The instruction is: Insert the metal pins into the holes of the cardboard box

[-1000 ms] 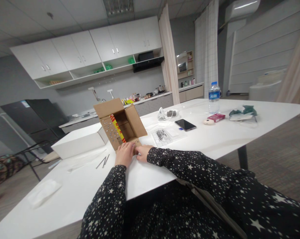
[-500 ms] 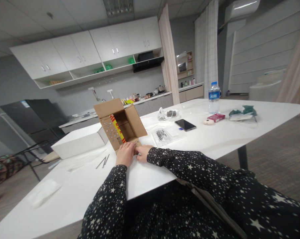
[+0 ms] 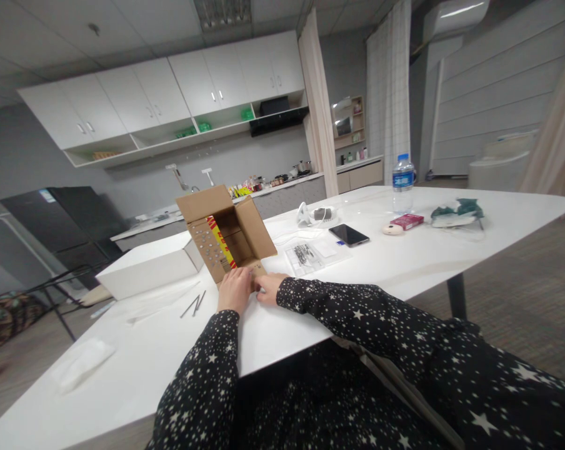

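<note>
An open brown cardboard box (image 3: 226, 234) lies on its side on the white table (image 3: 404, 262), with a red and yellow item inside. My left hand (image 3: 234, 290) rests flat on the box's near bottom flap. My right hand (image 3: 268, 289) sits beside it, fingers curled around a small thing at the flap's edge that I cannot make out. Both sleeves are black with white stars.
A white box (image 3: 149, 267) stands left of the carton, two thin metal rods (image 3: 193, 304) lie before it, a folded tissue (image 3: 80, 362) near the front left. Clear bags of small parts (image 3: 308, 255), a phone (image 3: 349, 235), a water bottle (image 3: 403, 182) and a red pack (image 3: 408, 220) lie further right.
</note>
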The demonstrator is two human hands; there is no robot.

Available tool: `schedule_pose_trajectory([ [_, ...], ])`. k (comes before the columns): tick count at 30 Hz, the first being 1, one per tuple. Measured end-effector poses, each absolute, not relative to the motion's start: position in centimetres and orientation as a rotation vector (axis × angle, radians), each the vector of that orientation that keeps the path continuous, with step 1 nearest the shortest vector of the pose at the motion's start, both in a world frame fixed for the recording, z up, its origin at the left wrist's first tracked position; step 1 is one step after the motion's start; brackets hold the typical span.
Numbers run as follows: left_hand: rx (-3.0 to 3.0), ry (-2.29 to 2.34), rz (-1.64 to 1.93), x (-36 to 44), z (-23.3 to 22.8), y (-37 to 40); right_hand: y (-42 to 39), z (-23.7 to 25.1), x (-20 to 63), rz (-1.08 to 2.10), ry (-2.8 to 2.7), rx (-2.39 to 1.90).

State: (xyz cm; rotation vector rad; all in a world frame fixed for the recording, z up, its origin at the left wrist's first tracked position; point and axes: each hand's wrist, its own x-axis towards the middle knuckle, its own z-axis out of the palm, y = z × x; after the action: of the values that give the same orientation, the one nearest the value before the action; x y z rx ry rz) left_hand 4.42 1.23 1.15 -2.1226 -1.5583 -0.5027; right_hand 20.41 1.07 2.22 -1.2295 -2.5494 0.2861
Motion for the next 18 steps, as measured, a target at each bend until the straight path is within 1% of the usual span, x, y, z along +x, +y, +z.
schedule_pose_trajectory([
  [8,-2.160,-1.527,-0.524,4.27,1.01,1.36,1.17,2.21,20.33,0.302,-2.544,-1.233],
  [18,-2.068,-1.556,-0.491,4.74,1.07,1.28,1.03,2.19,20.42,0.285,-2.543,-1.223],
])
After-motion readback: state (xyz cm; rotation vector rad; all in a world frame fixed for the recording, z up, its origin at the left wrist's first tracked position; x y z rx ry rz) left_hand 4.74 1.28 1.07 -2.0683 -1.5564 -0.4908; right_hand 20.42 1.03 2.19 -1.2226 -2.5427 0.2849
